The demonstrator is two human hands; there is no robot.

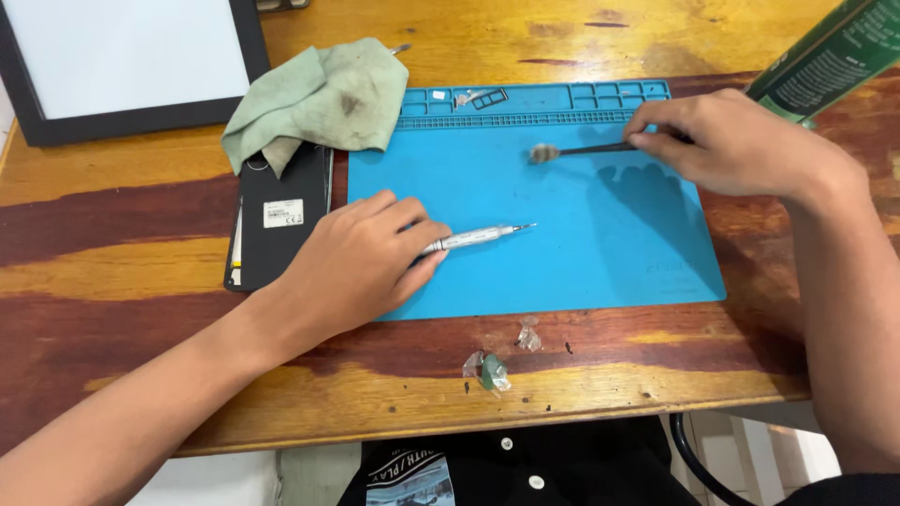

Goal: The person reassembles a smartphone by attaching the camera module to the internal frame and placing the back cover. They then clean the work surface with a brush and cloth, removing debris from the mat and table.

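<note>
On the blue mat (562,253), the left hand (361,262) grips a silver screwdriver (478,238) while the right hand (731,141) pinches a small brush (581,150); the opened dark phone (277,220) lies untouched beside the mat on the worktop (112,262).

The work mat (525,253) is bright blue. On it lies a silver screwdriver (473,238); toward its far edge, a black-handled brush (581,149) with a pale grey tip. Left of the mat, a black device (277,220) bears a small white label, and a stained pale green cloth (323,94) overlaps it. Under the mat, the wooden table (112,253) shows streaks of red-brown and honey yellow.
</note>
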